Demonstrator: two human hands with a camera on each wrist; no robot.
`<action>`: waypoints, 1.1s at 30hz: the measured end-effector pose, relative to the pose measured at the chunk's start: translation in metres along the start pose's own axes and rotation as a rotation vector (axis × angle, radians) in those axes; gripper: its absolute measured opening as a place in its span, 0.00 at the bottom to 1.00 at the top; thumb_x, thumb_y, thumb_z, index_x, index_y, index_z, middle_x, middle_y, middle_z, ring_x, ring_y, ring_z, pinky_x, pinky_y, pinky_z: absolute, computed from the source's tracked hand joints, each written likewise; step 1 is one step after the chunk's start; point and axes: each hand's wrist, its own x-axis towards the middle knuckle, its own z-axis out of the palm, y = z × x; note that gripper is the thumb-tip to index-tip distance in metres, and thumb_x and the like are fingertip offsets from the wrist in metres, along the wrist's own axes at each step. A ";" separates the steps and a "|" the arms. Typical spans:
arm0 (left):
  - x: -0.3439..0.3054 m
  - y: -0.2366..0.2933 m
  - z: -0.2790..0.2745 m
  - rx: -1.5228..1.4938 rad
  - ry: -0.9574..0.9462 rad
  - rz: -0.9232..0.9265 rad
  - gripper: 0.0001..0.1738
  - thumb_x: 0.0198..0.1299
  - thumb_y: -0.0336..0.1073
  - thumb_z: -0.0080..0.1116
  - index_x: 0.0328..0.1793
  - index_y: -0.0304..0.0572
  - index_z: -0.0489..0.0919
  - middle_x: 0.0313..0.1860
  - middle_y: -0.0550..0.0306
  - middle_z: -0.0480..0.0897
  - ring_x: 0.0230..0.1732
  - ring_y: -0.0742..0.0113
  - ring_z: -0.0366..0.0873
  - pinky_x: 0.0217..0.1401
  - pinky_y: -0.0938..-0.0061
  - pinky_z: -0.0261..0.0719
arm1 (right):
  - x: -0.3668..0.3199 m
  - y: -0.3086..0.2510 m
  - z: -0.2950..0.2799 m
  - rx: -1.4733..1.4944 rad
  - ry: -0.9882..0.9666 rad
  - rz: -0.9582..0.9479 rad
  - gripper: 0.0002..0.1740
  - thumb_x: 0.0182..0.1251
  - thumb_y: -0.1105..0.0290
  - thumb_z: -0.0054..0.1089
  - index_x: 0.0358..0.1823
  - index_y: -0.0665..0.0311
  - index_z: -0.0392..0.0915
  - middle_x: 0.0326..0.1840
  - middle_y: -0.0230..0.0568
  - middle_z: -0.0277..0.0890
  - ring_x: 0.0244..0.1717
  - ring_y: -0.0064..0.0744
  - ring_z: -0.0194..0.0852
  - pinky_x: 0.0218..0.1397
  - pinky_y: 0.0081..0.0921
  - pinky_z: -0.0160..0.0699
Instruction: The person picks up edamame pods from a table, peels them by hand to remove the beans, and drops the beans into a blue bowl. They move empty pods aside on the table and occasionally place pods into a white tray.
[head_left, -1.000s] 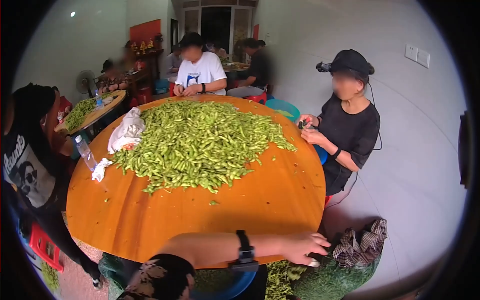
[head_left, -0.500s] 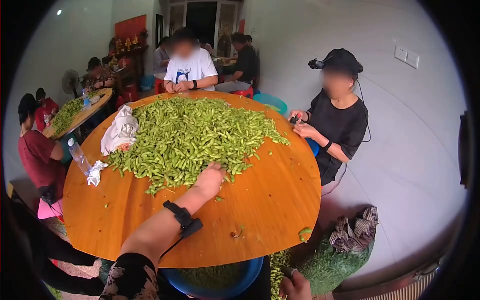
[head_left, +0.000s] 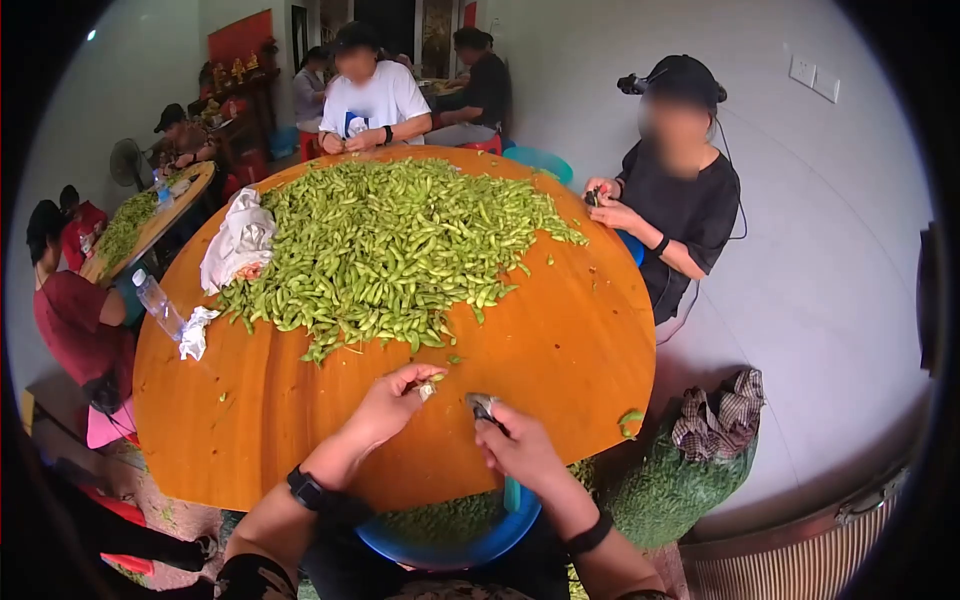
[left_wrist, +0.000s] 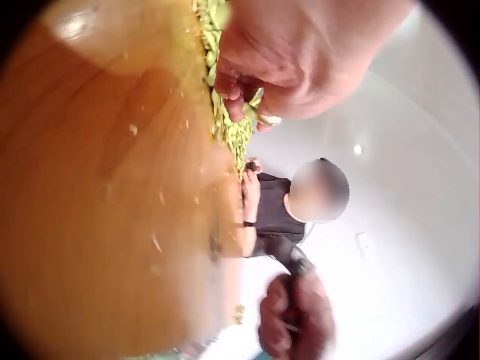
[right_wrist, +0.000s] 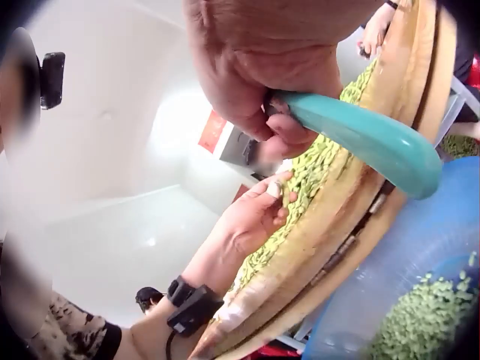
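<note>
My left hand (head_left: 390,405) is over the near part of the round wooden table, pinching a green soybean pod (head_left: 438,378) between thumb and fingers. Something white covers that thumb's tip (right_wrist: 274,189). To its right, my right hand (head_left: 522,447) grips teal-handled shears (right_wrist: 360,135), the metal head (head_left: 481,404) pointing up and toward the left hand. A gap separates the metal head from the pod. Beyond both hands lies a broad heap of soybean pods (head_left: 390,250). Below the table edge, a blue basin (right_wrist: 337,322) holds shelled-looking green pieces.
A white cloth (head_left: 238,240), a plastic bottle (head_left: 158,305) and crumpled tissue (head_left: 197,332) lie at the table's left. A few pods (head_left: 630,422) sit at its right edge, near a full green mesh bag (head_left: 690,490). Other people sit around this table and others behind.
My left hand went from the table's right edge to the heap, then drew back toward me with a pod. My right hand rose from below the edge with the shears.
</note>
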 end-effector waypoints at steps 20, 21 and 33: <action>-0.018 -0.001 0.008 0.600 0.030 0.306 0.27 0.57 0.24 0.54 0.65 0.48 0.72 0.40 0.43 0.79 0.36 0.41 0.80 0.38 0.57 0.80 | 0.027 0.005 0.026 0.079 -0.061 0.152 0.05 0.69 0.71 0.54 0.42 0.62 0.77 0.24 0.25 0.71 0.19 0.13 0.65 0.19 0.14 0.65; -0.019 -0.001 0.008 0.600 0.031 0.307 0.27 0.57 0.24 0.54 0.65 0.48 0.72 0.40 0.43 0.79 0.36 0.41 0.80 0.38 0.57 0.80 | 0.027 0.007 0.028 0.095 -0.052 0.140 0.06 0.70 0.71 0.53 0.43 0.62 0.77 0.25 0.26 0.71 0.19 0.13 0.65 0.20 0.14 0.65; -0.020 0.001 0.009 0.596 0.086 0.189 0.24 0.58 0.23 0.55 0.61 0.50 0.79 0.32 0.49 0.84 0.27 0.68 0.83 0.35 0.74 0.82 | 0.026 0.008 0.039 0.224 -0.004 0.144 0.06 0.72 0.71 0.51 0.45 0.62 0.76 0.24 0.26 0.69 0.18 0.13 0.63 0.20 0.14 0.63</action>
